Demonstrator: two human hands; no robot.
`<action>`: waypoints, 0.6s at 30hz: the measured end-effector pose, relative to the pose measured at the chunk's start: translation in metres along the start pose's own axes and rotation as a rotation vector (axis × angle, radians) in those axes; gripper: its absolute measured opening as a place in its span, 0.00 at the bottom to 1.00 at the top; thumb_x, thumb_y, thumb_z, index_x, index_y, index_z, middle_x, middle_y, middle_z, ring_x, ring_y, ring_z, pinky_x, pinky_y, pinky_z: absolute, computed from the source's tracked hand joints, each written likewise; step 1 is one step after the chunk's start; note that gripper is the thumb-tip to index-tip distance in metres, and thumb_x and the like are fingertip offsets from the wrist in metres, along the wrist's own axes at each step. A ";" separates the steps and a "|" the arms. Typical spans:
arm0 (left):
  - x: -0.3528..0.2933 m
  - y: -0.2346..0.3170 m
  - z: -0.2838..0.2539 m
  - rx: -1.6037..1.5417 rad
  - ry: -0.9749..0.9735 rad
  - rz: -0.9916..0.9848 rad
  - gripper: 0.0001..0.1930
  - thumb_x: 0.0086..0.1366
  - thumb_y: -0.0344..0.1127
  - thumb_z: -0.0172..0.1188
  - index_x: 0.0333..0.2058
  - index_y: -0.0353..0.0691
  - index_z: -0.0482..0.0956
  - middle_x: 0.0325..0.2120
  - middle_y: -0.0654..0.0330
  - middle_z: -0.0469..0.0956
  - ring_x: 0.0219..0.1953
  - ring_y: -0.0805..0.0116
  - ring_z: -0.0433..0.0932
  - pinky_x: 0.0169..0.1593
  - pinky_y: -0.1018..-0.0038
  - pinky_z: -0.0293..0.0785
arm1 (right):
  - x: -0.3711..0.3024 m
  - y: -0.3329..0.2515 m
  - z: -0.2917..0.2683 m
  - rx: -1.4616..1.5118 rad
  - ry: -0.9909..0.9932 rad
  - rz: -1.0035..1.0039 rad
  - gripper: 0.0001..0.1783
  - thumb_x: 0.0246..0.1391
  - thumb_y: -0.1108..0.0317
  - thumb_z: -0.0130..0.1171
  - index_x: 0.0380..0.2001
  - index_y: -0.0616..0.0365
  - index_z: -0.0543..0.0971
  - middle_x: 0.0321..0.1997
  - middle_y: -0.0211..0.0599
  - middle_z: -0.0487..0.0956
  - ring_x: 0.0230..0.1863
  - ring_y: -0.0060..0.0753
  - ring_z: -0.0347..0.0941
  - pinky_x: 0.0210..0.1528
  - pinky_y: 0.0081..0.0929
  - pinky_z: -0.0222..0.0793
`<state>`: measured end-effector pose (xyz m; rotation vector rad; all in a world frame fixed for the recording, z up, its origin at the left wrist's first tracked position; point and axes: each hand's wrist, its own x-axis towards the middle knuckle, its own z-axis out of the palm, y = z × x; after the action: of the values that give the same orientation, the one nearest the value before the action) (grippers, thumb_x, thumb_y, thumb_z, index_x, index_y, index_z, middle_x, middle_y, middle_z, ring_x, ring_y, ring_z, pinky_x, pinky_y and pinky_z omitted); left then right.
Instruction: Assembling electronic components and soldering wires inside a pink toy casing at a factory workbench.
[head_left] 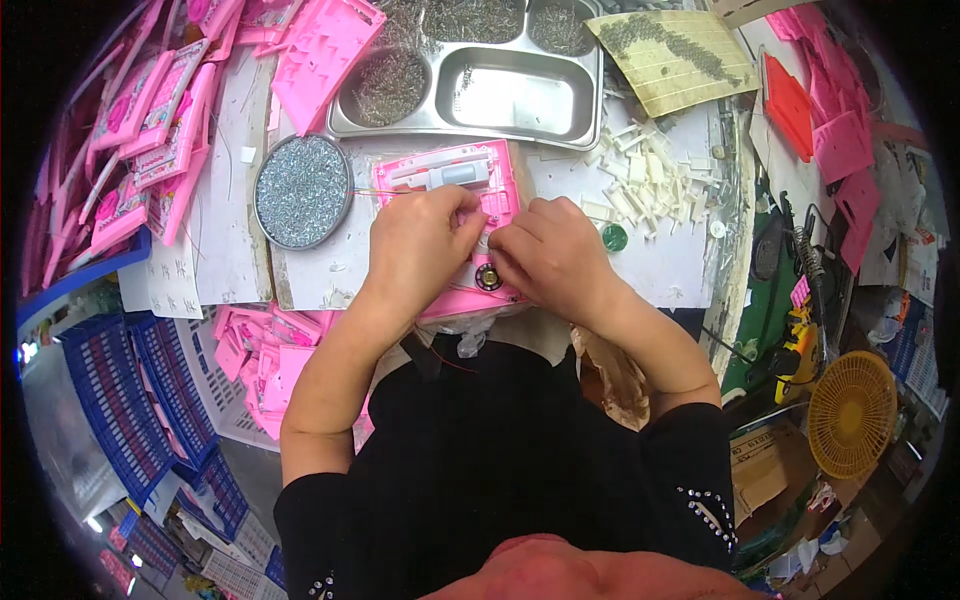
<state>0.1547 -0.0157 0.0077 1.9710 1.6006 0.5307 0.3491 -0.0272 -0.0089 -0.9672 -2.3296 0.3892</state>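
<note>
A pink plastic toy casing [505, 165] lies in front of me on the worktable. A grey-and-white oblong part [460, 174] sits across its far end, and a small round black part with a gold centre [488, 277] sits nearer to me. Over the casing's left half, my left hand [425, 240] is closed, thumb and fingers pinched together. From the right, my right hand [550, 250] meets it with its fingers also pinched. Whatever is between the fingertips is too small or hidden to make out. Thin wires [375, 191] run out at the casing's left.
Left of the casing stands a round dish [302, 190] of small metal pieces. A steel compartment tray [465, 130] with springs and screws lies beyond. White plastic parts [645, 180] and a green disc [614, 237] are at right. Pink panels [180, 130] pile up at left; a yellow fan [852, 414] stands at right.
</note>
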 end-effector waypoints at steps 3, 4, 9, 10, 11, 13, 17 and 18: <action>-0.003 0.002 0.003 -0.052 0.026 -0.035 0.06 0.59 0.36 0.70 0.32 0.41 0.87 0.24 0.53 0.84 0.27 0.53 0.84 0.34 0.60 0.79 | -0.002 0.003 0.003 0.011 0.019 -0.009 0.09 0.45 0.66 0.67 0.29 0.52 0.77 0.27 0.30 0.75 0.33 0.36 0.73 0.35 0.37 0.65; -0.004 0.001 0.005 -0.060 0.042 -0.043 0.05 0.59 0.35 0.69 0.32 0.41 0.87 0.23 0.53 0.84 0.27 0.53 0.84 0.34 0.60 0.79 | -0.002 0.003 0.004 0.017 0.028 -0.010 0.09 0.45 0.66 0.67 0.29 0.52 0.77 0.26 0.30 0.75 0.33 0.36 0.73 0.35 0.37 0.65; -0.010 -0.004 0.010 0.089 0.242 0.065 0.05 0.61 0.34 0.69 0.31 0.39 0.86 0.22 0.55 0.83 0.24 0.58 0.83 0.30 0.65 0.77 | -0.002 0.005 0.005 0.029 0.008 -0.013 0.08 0.46 0.66 0.66 0.25 0.51 0.75 0.26 0.30 0.74 0.32 0.36 0.73 0.35 0.37 0.65; -0.010 -0.005 0.012 0.135 0.267 0.100 0.05 0.61 0.33 0.69 0.31 0.38 0.87 0.22 0.55 0.83 0.23 0.61 0.82 0.29 0.67 0.76 | -0.002 0.005 0.005 0.034 0.011 -0.015 0.08 0.46 0.66 0.65 0.24 0.51 0.74 0.26 0.30 0.74 0.32 0.36 0.73 0.35 0.37 0.65; -0.009 -0.005 0.012 0.150 0.259 0.106 0.05 0.61 0.33 0.69 0.31 0.39 0.87 0.23 0.56 0.83 0.23 0.60 0.82 0.29 0.67 0.77 | -0.002 0.006 0.006 0.038 0.015 -0.018 0.08 0.46 0.66 0.65 0.24 0.51 0.74 0.26 0.30 0.74 0.32 0.36 0.73 0.35 0.37 0.65; -0.008 -0.003 0.011 0.181 0.246 0.117 0.05 0.61 0.34 0.70 0.30 0.40 0.86 0.24 0.56 0.83 0.25 0.58 0.83 0.30 0.65 0.77 | -0.002 0.007 0.006 0.037 0.021 -0.020 0.08 0.46 0.67 0.65 0.23 0.51 0.74 0.26 0.30 0.74 0.32 0.36 0.73 0.35 0.37 0.66; -0.006 -0.004 0.012 0.209 0.215 0.159 0.04 0.61 0.34 0.69 0.30 0.41 0.85 0.24 0.55 0.83 0.26 0.56 0.83 0.31 0.64 0.78 | -0.001 0.007 0.006 0.007 0.020 -0.023 0.08 0.45 0.67 0.65 0.23 0.51 0.74 0.25 0.30 0.74 0.32 0.36 0.73 0.35 0.37 0.66; -0.005 -0.003 0.011 0.226 0.204 0.167 0.04 0.61 0.34 0.69 0.30 0.41 0.85 0.24 0.55 0.83 0.26 0.56 0.83 0.31 0.63 0.78 | -0.001 0.008 0.006 0.000 0.023 -0.026 0.08 0.45 0.67 0.65 0.23 0.51 0.74 0.25 0.30 0.74 0.32 0.36 0.73 0.35 0.37 0.66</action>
<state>0.1583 -0.0223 -0.0023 2.2966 1.6887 0.6596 0.3497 -0.0225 -0.0178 -0.9351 -2.3193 0.3661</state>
